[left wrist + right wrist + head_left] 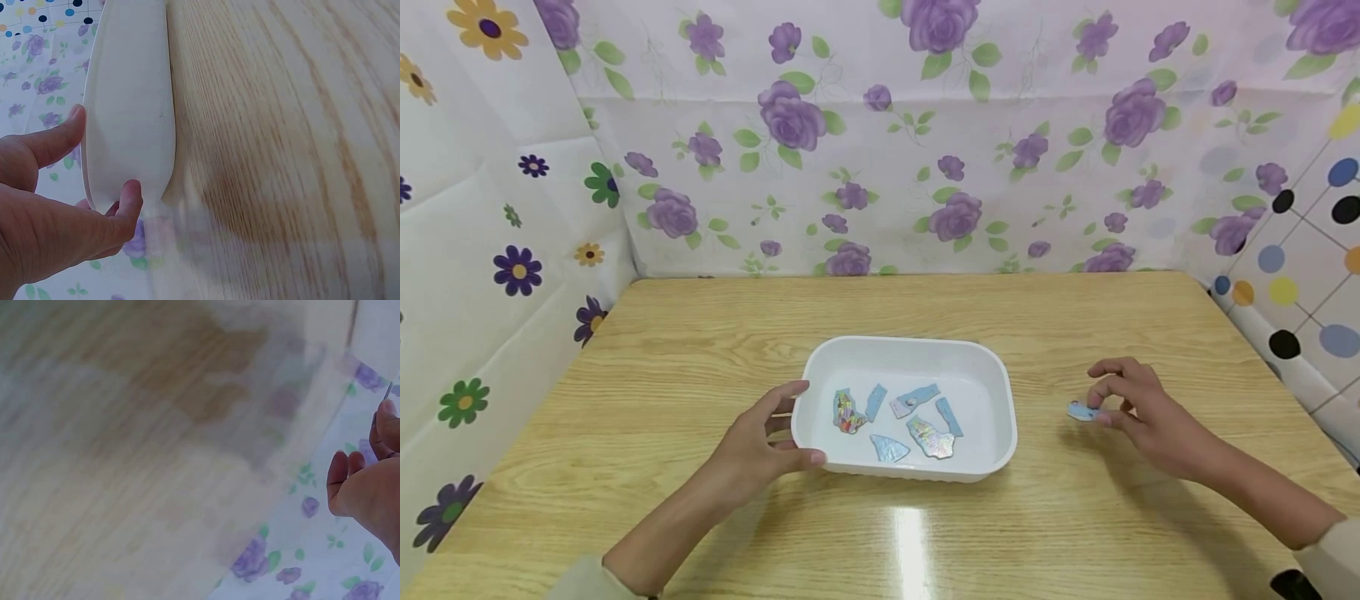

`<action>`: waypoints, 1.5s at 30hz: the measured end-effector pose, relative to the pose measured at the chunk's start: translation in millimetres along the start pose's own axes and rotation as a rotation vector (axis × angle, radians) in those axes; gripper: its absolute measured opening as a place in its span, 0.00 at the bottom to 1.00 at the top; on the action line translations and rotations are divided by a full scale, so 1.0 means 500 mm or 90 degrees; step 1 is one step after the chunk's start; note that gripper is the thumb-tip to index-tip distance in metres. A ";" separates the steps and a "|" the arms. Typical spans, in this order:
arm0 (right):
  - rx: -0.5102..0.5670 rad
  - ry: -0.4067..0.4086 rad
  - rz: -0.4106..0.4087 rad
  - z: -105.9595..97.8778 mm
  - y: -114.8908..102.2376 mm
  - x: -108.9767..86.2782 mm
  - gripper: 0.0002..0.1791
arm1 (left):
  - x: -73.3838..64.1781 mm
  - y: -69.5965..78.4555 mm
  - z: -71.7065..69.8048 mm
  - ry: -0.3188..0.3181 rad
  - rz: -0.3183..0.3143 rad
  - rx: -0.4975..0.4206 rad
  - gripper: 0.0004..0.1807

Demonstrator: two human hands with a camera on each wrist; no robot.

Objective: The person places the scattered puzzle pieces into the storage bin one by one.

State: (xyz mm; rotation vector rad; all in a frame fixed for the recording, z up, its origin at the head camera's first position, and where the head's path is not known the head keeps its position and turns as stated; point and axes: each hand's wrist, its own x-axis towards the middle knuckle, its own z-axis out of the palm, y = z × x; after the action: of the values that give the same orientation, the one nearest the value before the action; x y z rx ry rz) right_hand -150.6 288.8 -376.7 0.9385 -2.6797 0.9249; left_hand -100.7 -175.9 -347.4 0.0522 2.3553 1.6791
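Observation:
A white plastic tray (904, 472) stands on the table, holding several flat, irregular pieces (931, 437) like puzzle pieces, some light blue, some multicoloured and shiny. My left hand (741, 458) holds the tray at its left end, thumb at the near corner and fingers along the side; the left wrist view shows the tray's outer wall (128, 94) between them. Right of the tray, my right hand (1153, 421) pinches a small light-blue piece (1081, 411) between thumb and fingers, just above the table or touching it. In the right wrist view that piece (389, 390) appears only edge-on.
The wood-grain table (715, 325) extends around the tray. Behind it hangs a cloth (880, 183) with purple flowers. Patterned sheets, flowered (482, 333) on the left and dotted (1315, 283) on the right, border the sides.

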 end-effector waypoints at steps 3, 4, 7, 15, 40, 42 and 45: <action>0.016 -0.004 0.002 0.000 -0.009 0.015 0.16 | 0.000 -0.002 0.000 -0.002 0.001 -0.002 0.50; 0.023 -0.007 0.000 0.001 -0.012 0.021 0.15 | 0.000 -0.003 -0.001 -0.003 0.002 -0.002 0.50; 0.039 -0.014 0.003 0.002 -0.023 0.040 0.14 | 0.001 -0.004 -0.001 -0.003 0.003 -0.003 0.50; 0.068 -0.045 0.001 0.000 -0.063 0.101 0.11 | 0.001 -0.003 0.000 -0.002 0.000 -0.009 0.50; 0.026 -0.184 -0.057 0.073 -0.146 0.164 0.15 | 0.001 0.001 0.000 -0.001 -0.007 -0.008 0.50; 0.020 -0.188 -0.058 0.076 -0.148 0.163 0.15 | 0.001 0.001 0.001 0.000 -0.007 -0.008 0.50; 0.010 -0.188 -0.062 0.078 -0.151 0.163 0.15 | 0.001 0.001 0.001 -0.001 -0.009 -0.009 0.50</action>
State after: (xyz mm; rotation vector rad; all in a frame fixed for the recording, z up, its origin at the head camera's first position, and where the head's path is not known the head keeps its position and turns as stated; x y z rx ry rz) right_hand -166.9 177.1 -342.8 1.2882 -2.8349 0.8457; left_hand -101.2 -175.2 -347.0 0.0339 2.3367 1.6896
